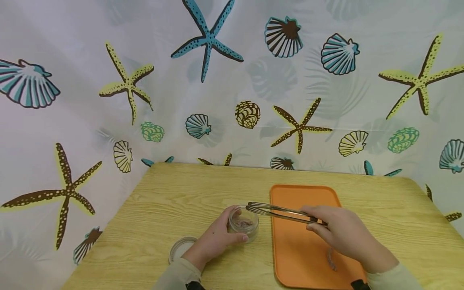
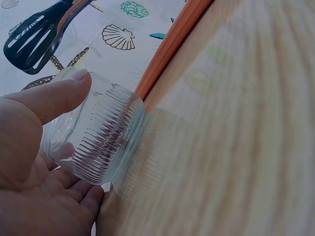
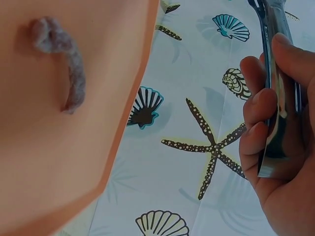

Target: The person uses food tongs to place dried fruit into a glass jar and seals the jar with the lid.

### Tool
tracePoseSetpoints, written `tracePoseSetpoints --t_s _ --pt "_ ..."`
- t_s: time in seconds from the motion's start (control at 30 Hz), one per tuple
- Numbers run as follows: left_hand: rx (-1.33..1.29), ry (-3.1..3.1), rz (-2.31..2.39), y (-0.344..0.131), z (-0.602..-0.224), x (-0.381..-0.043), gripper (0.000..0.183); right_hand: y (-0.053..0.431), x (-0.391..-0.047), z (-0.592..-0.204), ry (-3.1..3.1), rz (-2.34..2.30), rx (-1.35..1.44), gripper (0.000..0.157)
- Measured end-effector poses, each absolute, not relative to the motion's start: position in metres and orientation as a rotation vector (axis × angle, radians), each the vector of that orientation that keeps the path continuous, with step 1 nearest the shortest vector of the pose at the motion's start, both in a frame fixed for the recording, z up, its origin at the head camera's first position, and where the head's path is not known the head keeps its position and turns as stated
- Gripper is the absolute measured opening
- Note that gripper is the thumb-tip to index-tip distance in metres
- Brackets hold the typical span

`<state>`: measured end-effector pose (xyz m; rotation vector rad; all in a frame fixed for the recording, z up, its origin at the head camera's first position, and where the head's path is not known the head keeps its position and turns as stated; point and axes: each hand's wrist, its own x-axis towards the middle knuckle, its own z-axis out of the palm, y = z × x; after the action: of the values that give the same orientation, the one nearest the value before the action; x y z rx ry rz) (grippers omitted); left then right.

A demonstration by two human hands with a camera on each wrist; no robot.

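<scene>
My left hand [image 1: 217, 235] grips a small clear glass jar [image 1: 252, 233] on the wooden table, thumb on the near side. Ribbed glass shows in the left wrist view, with greyish-pink pieces [image 1: 242, 222] low inside the jar. My right hand [image 1: 340, 229] holds metal tongs [image 1: 290, 216] by the handle end. Their dark slotted heads [image 2: 34, 42] point left and overlap the jar's rim in the head view. Nothing shows between the heads. A curled grey-purple piece [image 3: 76, 73] lies on the orange tray [image 1: 302, 257], below my right hand.
A round lid [image 1: 177, 247] lies left of the jar, partly covered by my left wrist. The tray's raised edge runs just right of the jar. A white curtain [image 1: 232, 80] printed with shells and starfish hangs behind the wooden table [image 1: 203, 185] and along its sides.
</scene>
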<state>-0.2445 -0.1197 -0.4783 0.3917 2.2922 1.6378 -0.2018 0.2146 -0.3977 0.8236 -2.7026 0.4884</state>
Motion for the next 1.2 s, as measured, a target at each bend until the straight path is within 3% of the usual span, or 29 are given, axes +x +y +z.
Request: tracePoseSetpoints --t_s 0.77,1.2 --pt "0.39 2.288 1.635 -0.122 -0.475 -0.241 0.09 0.267 -0.185 -0.407 -2.866 0.543 0.682 0.038" --pt "0.384 2.287 1.638 -0.121 -0.476 -0.241 0.09 0.331 -0.178 -0.418 -2.991 0.576 0.718 0.041"
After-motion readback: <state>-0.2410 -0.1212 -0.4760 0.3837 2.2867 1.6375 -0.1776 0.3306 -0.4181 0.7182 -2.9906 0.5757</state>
